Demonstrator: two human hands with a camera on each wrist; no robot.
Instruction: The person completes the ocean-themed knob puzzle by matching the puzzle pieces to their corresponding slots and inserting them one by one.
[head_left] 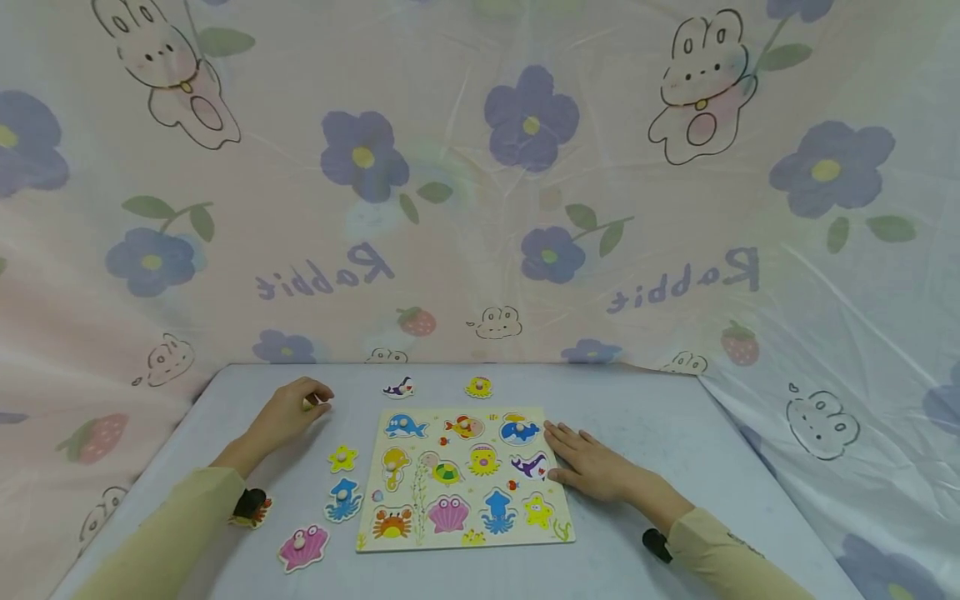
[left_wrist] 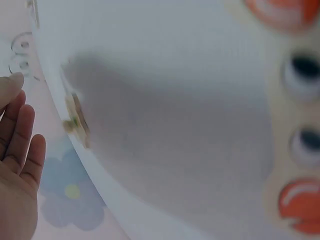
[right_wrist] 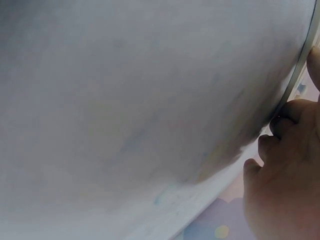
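Left hand (head_left: pixel 288 410): fingers loosely bent, with a narrow gap between thumb and fingertips. A pale yellowish item (head_left: pixel 308 404) shows in this gap; the hand hides most of it, and its outline cannot be read. In the left wrist view, a knobbed piece (left_wrist: pixel 77 121) is seen nearly edge-on upon the table (head_left: pixel 645 417), apart from the visible fingers; its design cannot be identified. The hand is cut off by the frame there, and no held part is visible.

Right hand (head_left: pixel 592 462): fingers extended, palm down, tips at the right edge of the puzzle board (head_left: pixel 517 537). In the right wrist view, its fingers are cropped.

The crab piece (head_left: pixel 258 513) is partly covered by a black wrist device (head_left: pixel 250 505); in the left wrist view it is blurred and cropped.

The board is a thin, pale rectangular panel with printed sea animals. Flat, contour-cut pieces lie loose: pink shell (head_left: pixel 303 550), blue squid (head_left: pixel 343 502) and yellow star (head_left: pixel 342 459) on its left; purple whale (head_left: pixel 397 388) and yellow octopus (head_left: pixel 478 387) beyond its far edge.

The creased, glossy backdrop (head_left: pixel 450 250) bears "Rabbit" twice, mirror-reversed. Marks on the right sleeve (head_left: pixel 720 550) are illegible
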